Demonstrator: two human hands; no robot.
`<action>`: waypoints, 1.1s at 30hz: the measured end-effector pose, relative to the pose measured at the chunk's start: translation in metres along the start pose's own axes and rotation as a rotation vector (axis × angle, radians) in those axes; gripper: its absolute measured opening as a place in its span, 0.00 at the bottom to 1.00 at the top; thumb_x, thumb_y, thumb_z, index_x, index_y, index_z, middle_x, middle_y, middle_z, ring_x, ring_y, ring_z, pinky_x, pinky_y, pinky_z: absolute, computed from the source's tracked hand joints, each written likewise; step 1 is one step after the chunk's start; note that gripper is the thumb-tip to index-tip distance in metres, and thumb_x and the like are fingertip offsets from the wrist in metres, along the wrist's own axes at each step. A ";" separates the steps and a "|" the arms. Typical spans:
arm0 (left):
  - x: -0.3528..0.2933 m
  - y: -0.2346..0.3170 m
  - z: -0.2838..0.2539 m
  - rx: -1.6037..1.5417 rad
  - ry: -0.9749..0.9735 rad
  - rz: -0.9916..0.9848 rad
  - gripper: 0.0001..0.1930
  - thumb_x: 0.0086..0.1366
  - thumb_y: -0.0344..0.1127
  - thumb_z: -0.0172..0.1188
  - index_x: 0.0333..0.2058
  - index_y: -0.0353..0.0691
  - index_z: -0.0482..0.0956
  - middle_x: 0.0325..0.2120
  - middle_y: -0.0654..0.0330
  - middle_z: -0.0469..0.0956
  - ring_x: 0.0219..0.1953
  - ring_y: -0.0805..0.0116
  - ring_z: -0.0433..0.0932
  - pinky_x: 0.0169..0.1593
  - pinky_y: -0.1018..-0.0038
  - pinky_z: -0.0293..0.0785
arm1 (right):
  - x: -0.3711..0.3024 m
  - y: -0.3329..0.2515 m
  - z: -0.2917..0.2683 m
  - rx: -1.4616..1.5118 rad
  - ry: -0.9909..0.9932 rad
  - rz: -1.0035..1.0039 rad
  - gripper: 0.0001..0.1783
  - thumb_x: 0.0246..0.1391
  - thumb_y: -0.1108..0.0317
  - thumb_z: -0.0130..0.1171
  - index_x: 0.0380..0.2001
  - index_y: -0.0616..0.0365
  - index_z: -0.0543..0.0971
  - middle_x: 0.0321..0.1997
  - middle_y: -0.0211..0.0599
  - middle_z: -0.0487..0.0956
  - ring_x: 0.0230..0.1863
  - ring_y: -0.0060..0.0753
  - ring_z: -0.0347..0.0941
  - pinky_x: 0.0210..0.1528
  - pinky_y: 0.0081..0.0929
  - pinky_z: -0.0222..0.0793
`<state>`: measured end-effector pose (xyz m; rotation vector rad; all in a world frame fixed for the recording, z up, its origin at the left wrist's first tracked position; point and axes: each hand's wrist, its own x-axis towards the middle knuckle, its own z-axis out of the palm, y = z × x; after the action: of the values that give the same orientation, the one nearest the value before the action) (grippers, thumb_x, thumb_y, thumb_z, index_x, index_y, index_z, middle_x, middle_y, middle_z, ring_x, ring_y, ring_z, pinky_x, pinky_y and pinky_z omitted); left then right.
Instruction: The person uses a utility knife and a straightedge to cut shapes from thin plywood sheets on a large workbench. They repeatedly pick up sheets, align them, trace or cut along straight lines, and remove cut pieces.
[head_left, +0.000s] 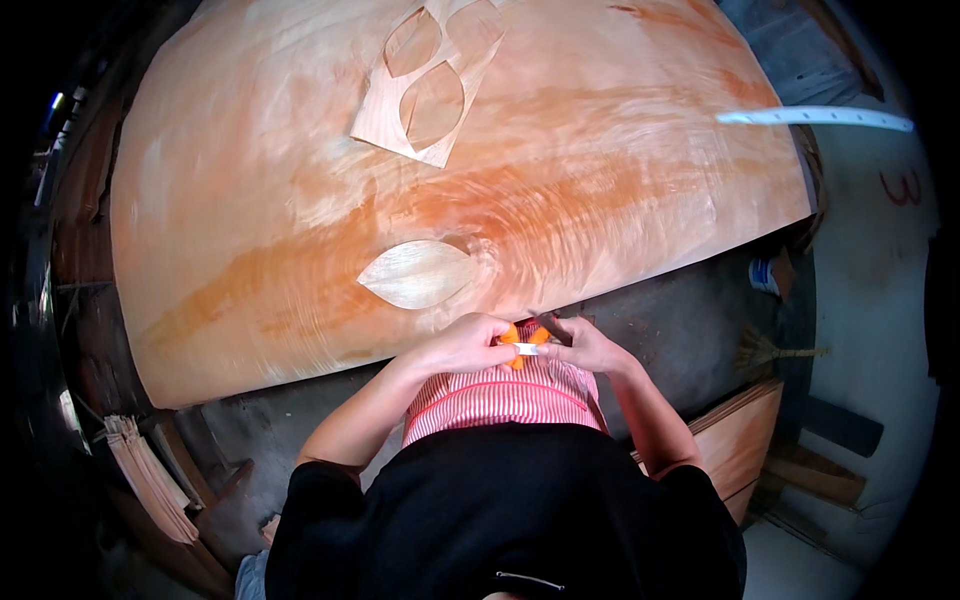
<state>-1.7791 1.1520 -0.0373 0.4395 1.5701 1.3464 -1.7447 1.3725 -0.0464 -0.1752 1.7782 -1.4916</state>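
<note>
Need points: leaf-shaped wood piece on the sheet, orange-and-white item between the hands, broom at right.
Leaf-shaped wood piece (416,275): head view, middle of its pale face.
Orange-and-white item (525,349): head view, its white part.
Broom (763,350): head view, its bristles.

Small bright-orange object (516,362), short white strip (525,349) across its middle, pinched from both sides, just off the near edge of a broad orange-brown wooden sheet (250,200)

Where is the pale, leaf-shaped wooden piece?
In the head view, the piece lies left of centre on the large orange-brown wood sheet, beyond the bare left hand.
</note>
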 end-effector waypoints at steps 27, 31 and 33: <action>0.057 -0.137 -0.003 1.010 0.771 0.123 0.36 0.47 0.50 0.57 0.51 0.34 0.60 0.55 0.54 0.54 0.59 0.61 0.48 0.59 0.59 0.43 | 0.063 0.067 -0.022 0.430 0.306 0.223 0.10 0.50 0.62 0.54 0.24 0.56 0.70 0.11 0.23 0.64 0.10 0.12 0.54 0.11 0.12 0.45; 0.058 -0.137 -0.004 0.984 0.796 0.150 0.37 0.46 0.46 0.60 0.51 0.32 0.58 0.54 0.52 0.54 0.58 0.57 0.50 0.58 0.59 0.46 | 0.090 0.083 -0.014 0.571 0.364 0.152 0.10 0.50 0.61 0.54 0.23 0.54 0.69 0.10 0.20 0.60 0.09 0.11 0.50 0.10 0.13 0.42; 0.058 -0.139 -0.004 0.967 0.808 0.161 0.37 0.45 0.45 0.60 0.52 0.32 0.58 0.54 0.51 0.54 0.58 0.56 0.50 0.58 0.59 0.47 | 0.099 0.082 -0.010 0.624 0.375 0.147 0.09 0.50 0.62 0.53 0.24 0.55 0.70 0.09 0.19 0.59 0.09 0.11 0.49 0.10 0.12 0.41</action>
<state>-1.7657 1.1505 -0.1869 0.6388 2.9102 0.8014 -1.7877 1.3487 -0.1655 0.5680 1.4618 -1.9780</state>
